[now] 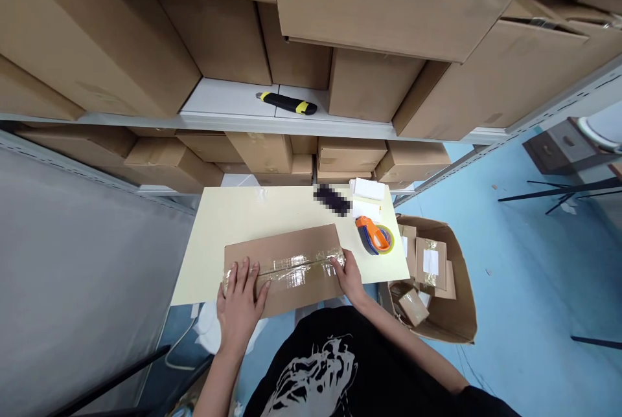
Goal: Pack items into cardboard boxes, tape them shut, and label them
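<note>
A flat cardboard box (291, 245) lies at a slight angle on the pale yellow table (208, 223), its near edge over the table's front. Clear tape runs along the seam on its top. My left hand (240, 307) rests on the left end of the box with fingers spread. At the right end, my right hand (348, 278) grips the edge, thumb on top and the other fingers partly hidden. To the right of the box, an orange and blue tape dispenser (373, 236) holds a roll of clear yellowish tape.
White paper labels (368, 189) and a pixelated dark object (333, 200) sit toward the table's back. A black and yellow utility knife (286, 103) lies on the shelf (218, 96) among cardboard boxes. On the floor to the right, a large carton (459, 287) contains several small boxes.
</note>
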`<state>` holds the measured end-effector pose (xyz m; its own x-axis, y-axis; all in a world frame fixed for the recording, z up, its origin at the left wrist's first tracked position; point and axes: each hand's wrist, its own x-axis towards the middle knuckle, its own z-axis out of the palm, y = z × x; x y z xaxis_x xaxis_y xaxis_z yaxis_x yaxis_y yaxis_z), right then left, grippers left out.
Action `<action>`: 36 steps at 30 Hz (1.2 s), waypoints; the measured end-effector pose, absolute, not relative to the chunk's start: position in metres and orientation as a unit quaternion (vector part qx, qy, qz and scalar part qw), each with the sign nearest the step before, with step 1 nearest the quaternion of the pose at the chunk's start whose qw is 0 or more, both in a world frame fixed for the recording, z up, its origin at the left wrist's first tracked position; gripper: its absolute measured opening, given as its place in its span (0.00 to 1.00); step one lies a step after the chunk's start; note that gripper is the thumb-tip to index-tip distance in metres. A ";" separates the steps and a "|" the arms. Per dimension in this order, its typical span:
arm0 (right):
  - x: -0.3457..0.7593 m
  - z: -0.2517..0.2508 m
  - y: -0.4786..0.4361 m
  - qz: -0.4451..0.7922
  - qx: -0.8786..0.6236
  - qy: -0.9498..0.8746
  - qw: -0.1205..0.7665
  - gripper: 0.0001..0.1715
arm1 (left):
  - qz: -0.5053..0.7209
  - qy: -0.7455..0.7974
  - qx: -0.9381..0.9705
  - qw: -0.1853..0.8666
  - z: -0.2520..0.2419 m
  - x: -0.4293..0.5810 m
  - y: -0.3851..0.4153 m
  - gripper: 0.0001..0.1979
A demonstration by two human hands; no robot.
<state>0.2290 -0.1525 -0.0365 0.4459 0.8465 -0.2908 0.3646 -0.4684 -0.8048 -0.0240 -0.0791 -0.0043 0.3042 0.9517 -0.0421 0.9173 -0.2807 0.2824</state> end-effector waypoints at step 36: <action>0.325 -0.129 -0.006 0.128 -0.747 -0.646 0.090 0.25 | 0.116 0.597 0.793 0.016 -0.013 -0.013 -0.072 0.26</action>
